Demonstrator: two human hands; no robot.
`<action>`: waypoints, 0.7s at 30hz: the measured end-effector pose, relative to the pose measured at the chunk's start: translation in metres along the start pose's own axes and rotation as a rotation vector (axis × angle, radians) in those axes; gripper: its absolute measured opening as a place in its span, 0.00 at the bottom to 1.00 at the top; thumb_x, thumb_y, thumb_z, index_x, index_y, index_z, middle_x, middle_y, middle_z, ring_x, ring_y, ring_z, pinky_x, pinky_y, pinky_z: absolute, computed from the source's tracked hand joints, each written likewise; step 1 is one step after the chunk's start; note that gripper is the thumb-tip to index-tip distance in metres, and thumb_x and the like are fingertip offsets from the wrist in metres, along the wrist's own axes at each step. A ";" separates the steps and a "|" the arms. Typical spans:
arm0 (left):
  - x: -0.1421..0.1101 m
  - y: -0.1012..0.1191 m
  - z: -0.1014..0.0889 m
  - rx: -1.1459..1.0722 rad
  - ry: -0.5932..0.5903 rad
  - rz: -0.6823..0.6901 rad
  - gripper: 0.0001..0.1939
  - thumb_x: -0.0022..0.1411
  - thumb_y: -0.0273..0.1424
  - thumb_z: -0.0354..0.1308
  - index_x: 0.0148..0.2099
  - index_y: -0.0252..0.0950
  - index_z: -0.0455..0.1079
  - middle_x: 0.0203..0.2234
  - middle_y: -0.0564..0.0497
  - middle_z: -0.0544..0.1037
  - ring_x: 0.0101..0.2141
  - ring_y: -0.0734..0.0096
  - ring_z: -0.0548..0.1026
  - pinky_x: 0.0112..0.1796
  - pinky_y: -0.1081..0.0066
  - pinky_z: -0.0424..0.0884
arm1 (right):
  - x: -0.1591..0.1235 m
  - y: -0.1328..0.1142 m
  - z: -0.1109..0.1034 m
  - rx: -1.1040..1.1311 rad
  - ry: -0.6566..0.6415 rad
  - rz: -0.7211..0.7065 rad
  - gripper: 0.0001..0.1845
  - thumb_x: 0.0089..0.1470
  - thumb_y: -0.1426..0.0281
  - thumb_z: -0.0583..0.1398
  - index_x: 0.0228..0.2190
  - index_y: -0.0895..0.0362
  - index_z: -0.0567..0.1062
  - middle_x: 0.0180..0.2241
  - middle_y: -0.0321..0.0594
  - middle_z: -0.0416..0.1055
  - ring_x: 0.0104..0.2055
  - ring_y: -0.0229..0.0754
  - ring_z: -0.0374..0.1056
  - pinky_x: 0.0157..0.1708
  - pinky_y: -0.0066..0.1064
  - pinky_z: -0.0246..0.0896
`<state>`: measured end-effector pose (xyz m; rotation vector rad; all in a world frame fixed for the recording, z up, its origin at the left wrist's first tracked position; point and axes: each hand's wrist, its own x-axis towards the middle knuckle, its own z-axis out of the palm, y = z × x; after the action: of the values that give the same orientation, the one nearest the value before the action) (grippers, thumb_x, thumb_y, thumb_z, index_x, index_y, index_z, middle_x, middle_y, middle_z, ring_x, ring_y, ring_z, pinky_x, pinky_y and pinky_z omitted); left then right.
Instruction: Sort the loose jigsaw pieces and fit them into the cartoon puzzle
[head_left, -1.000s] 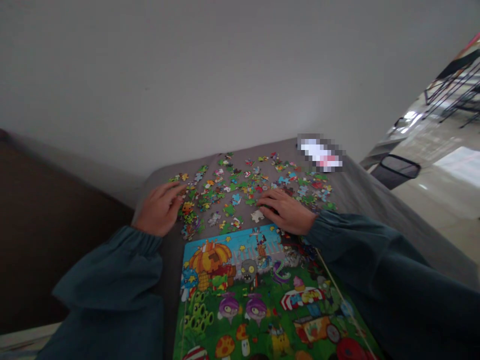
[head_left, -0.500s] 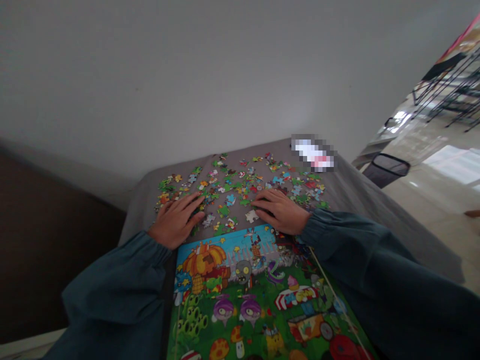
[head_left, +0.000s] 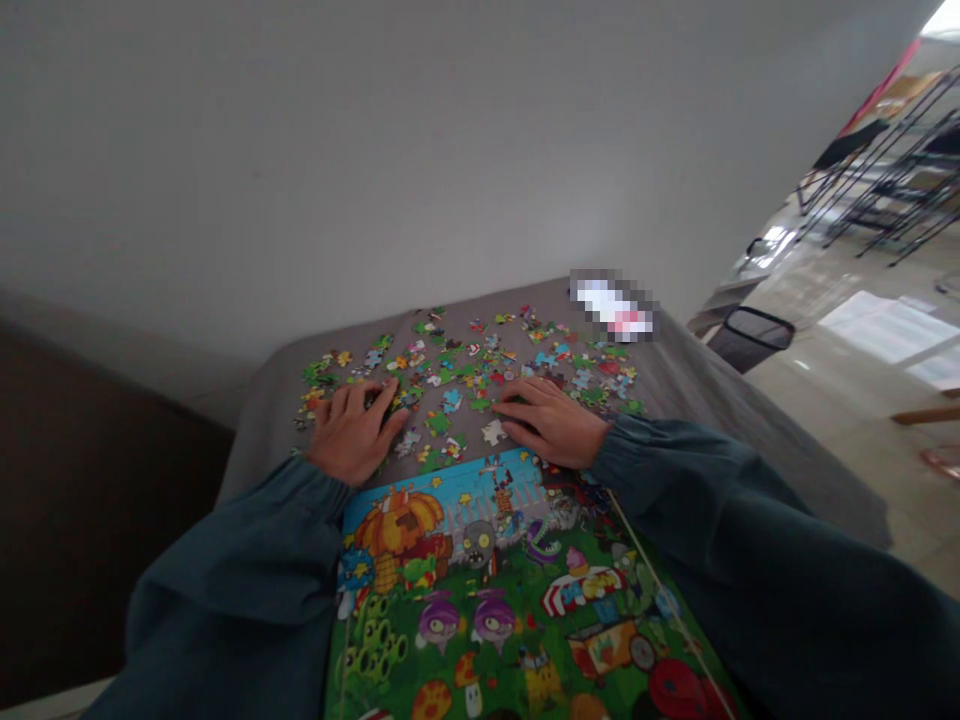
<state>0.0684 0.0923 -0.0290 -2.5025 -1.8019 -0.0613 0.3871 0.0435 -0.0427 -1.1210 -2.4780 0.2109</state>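
Observation:
My left hand (head_left: 354, 432) rests palm down at the left of the scattered jigsaw pieces (head_left: 451, 400), its fingers apart and touching or covering a few of them. Opposite it, my right hand (head_left: 553, 420) lies palm down with fingers stretched forward over pieces. A pale, blank-looking piece (head_left: 493, 432) sits just by its fingertips. In front of both hands is a puzzle picture board (head_left: 480, 580) showing cartoon plants, a grey zombie and a pumpkin house. My right wrist reaches over the board's upper right corner. What lies beneath the palms is hidden.
A grey cloth (head_left: 259, 400) covers the table, which stands against a white wall (head_left: 375, 150). At the back right lies a pixelated bright object (head_left: 611, 308). Beyond the table's right edge are a dark-rimmed bin (head_left: 754, 335) and black metal racks (head_left: 900, 180) on a tiled floor.
The view has shifted slightly, so the table appears further left. My left hand's fingers have bent and drawn back a little among the pieces. My right hand stays nearly in place.

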 end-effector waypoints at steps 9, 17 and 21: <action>0.001 0.005 -0.006 -0.011 -0.033 -0.042 0.35 0.72 0.48 0.38 0.72 0.38 0.63 0.62 0.37 0.68 0.62 0.41 0.64 0.61 0.46 0.61 | 0.000 0.001 -0.004 0.011 -0.004 0.003 0.19 0.71 0.64 0.54 0.56 0.58 0.76 0.53 0.51 0.74 0.57 0.52 0.66 0.59 0.51 0.64; 0.001 -0.001 -0.006 0.015 -0.051 0.008 0.37 0.70 0.48 0.37 0.71 0.35 0.64 0.60 0.37 0.71 0.62 0.40 0.63 0.60 0.44 0.62 | -0.007 0.022 -0.028 -0.026 0.081 0.063 0.20 0.71 0.66 0.53 0.57 0.58 0.77 0.54 0.51 0.74 0.58 0.51 0.66 0.62 0.50 0.61; 0.002 -0.010 -0.002 0.036 -0.096 0.021 0.38 0.71 0.50 0.35 0.73 0.36 0.61 0.62 0.38 0.68 0.64 0.40 0.60 0.63 0.41 0.57 | -0.013 0.043 -0.048 -0.077 0.145 0.122 0.19 0.70 0.68 0.54 0.54 0.58 0.78 0.52 0.51 0.76 0.57 0.52 0.69 0.61 0.51 0.62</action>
<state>0.0599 0.0974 -0.0261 -2.5402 -1.7935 0.0920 0.4446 0.0614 -0.0165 -1.2740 -2.3101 0.0671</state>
